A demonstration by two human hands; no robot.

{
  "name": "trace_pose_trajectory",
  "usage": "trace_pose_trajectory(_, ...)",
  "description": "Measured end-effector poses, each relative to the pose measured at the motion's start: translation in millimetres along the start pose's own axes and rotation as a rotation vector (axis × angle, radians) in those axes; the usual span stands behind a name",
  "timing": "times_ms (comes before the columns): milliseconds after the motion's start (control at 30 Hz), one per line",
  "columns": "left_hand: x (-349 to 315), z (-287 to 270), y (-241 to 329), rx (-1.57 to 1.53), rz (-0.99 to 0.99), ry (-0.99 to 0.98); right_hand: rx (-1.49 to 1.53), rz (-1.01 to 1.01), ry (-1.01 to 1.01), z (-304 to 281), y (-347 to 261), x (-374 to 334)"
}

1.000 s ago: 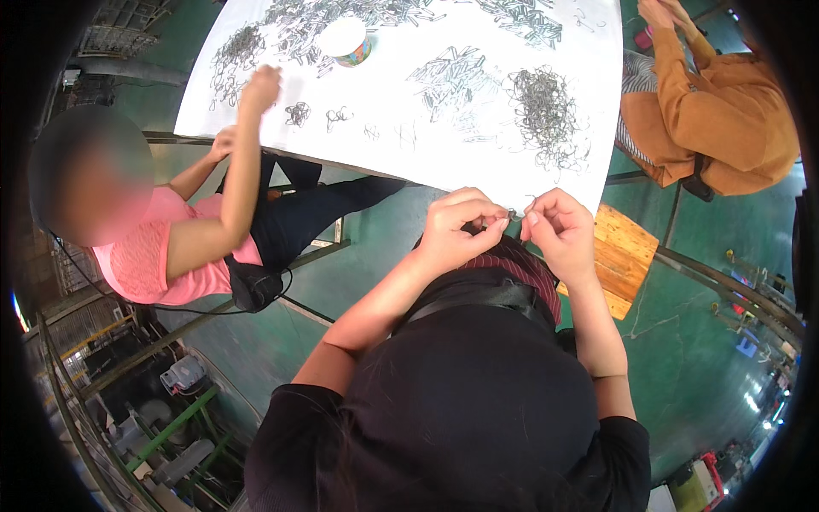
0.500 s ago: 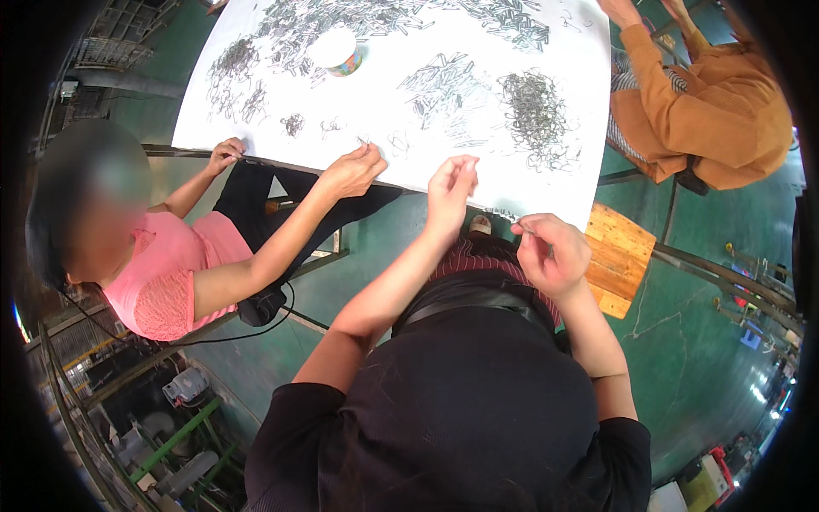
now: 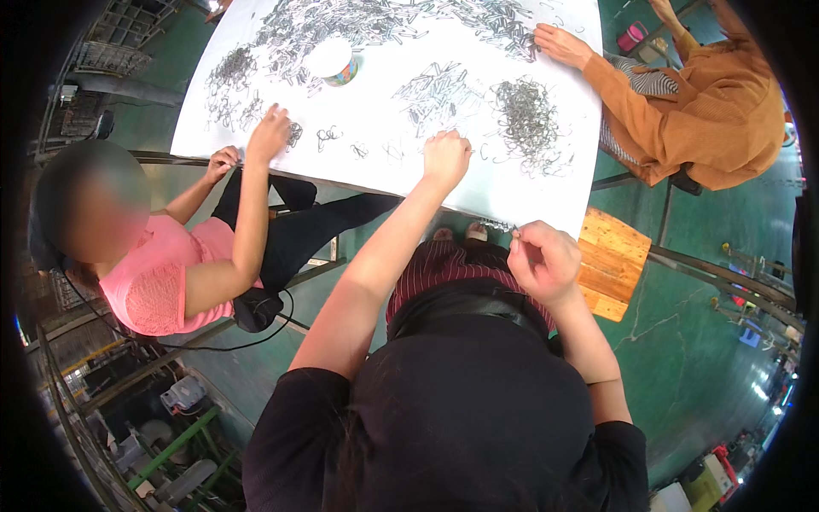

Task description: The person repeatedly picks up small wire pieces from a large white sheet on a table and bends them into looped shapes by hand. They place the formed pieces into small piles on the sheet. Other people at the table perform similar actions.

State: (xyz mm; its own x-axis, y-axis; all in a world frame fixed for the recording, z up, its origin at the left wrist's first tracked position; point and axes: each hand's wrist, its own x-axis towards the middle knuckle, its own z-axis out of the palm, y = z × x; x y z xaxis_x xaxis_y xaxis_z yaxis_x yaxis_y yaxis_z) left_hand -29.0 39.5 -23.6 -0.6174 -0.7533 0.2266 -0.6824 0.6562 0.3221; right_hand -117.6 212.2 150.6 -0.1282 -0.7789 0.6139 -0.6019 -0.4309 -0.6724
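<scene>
My left hand (image 3: 447, 160) is over the white table near its front edge, its fingers bent together; what they hold, if anything, I cannot make out. Just beyond it lies a loose pile of small, thin grey-green strips (image 3: 437, 96). A tangled heap of dark, bent wire pieces (image 3: 527, 119) sits farther right. Off the table's edge, my right hand (image 3: 548, 263) pinches the end of a thin rod strung with small dark pieces (image 3: 496, 226), which stretches left from the fingertips.
The white tabletop (image 3: 546, 200) carries a big heap of dark pieces (image 3: 341, 26) and a white tub (image 3: 331, 61). On my left a person in pink (image 3: 188, 264) reaches over the table; on the right sits a person in orange (image 3: 699, 111). A wooden stool (image 3: 614, 264) stands nearby.
My left hand has moved from the table's edge forward over the tabletop. My right hand has shifted slightly left. The person in pink reaches farther in; the person in orange now touches the large heap.
</scene>
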Motion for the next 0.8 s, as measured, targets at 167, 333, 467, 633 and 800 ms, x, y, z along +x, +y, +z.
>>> trace_pose_trajectory(167, -15.2, -42.9, 24.9, -1.074, -0.551, -0.075, 0.031, 0.086, -0.019, 5.9, 3.0, -1.8)
trace_pose_trajectory(333, -46.8, -124.6, 59.2, -1.61, -0.606, -0.139, 0.057, 0.165, -0.058, 9.4, 4.1, -6.8)
trace_pose_trajectory(467, -63.3, -162.4, 75.1, -1.608, -0.537, -0.108, 0.048, 0.203, -0.083, 12.2, 6.1, -6.4)
trace_pose_trajectory(633, -68.0, -173.0, 86.8, -1.51, -0.461, -0.145, -0.123, 0.137, -0.182, 14.5, 11.0, -8.6)
trace_pose_trajectory(800, -71.8, -171.4, 80.7, -1.28, -0.262, -0.033, -0.017, 0.22, -0.146, 10.3, 13.8, -6.2)
